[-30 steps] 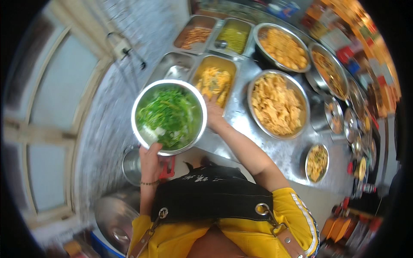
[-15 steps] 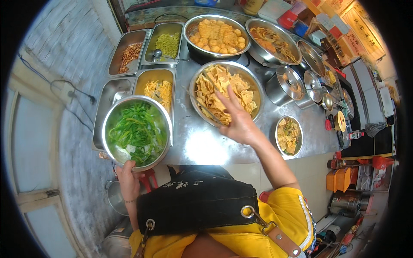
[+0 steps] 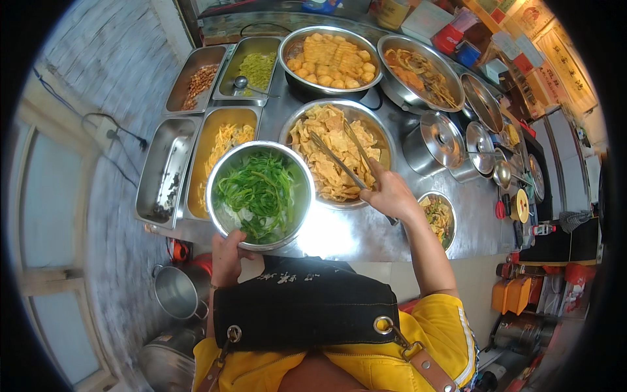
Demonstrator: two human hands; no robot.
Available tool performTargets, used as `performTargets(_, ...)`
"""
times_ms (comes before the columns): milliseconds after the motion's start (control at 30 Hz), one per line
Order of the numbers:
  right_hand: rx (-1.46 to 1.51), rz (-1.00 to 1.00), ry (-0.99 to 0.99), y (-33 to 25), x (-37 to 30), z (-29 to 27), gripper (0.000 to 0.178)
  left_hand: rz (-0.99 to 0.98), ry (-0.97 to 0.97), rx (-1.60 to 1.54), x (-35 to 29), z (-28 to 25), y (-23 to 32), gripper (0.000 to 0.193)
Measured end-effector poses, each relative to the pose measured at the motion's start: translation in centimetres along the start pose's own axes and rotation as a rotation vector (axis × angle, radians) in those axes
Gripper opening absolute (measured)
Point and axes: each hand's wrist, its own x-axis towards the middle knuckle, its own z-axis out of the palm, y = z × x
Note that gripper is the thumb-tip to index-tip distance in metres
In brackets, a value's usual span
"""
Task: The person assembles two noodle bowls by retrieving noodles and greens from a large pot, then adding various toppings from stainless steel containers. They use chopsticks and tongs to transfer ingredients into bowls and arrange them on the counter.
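Note:
My left hand (image 3: 228, 259) grips the near rim of a steel bowl (image 3: 219, 225) and holds it in front of my body, its far side over the counter pans. Green leafy vegetables (image 3: 260, 189) fill the bowl, with something whitish beneath them. My right hand (image 3: 390, 194) is closed round a pair of metal tongs (image 3: 341, 161). The tongs' arms stand apart, and their tips reach among thin yellow fried crisps (image 3: 320, 134) in a large round steel basin (image 3: 389, 140). No crisp is plainly pinched between the tips.
Left are rectangular pans with peanuts (image 3: 201, 85), chopped greens (image 3: 255, 70) and yellow shreds (image 3: 228, 142), plus a nearly bare pan (image 3: 171, 150). Behind stand pots of golden balls (image 3: 333, 60) and stew (image 3: 418, 70). A lidded pot (image 3: 423, 150) and a filled bowl (image 3: 439, 215) stand right.
My left hand has carried the bowl of greens to the right, closer to the crisps basin. My right hand, open before, has closed on the tongs.

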Motion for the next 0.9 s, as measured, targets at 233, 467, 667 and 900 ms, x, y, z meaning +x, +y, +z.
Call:
performTargets(233,-0.18,-0.126,-0.004,0.5,1.1,1.7,0.079,-0.011,0.076,-0.041,-0.3,0.7,-0.9,0.021)
performTargets(467,-0.218,-0.028,-0.036,0.6,0.0,0.0,0.075,-0.027,0.039,-0.041,0.0,0.9,-1.6,0.023)
performTargets(667,-0.168,-0.072,-0.026,2.2,0.8,2.1,0.076,-0.057,-0.029,-0.01,0.9,1.2,-2.0,0.024)
performTargets(900,-0.144,-0.058,-0.004,1.5,1.5,1.6,0.069,-0.057,-0.025,0.046,1.9,1.9,-2.2,0.024)
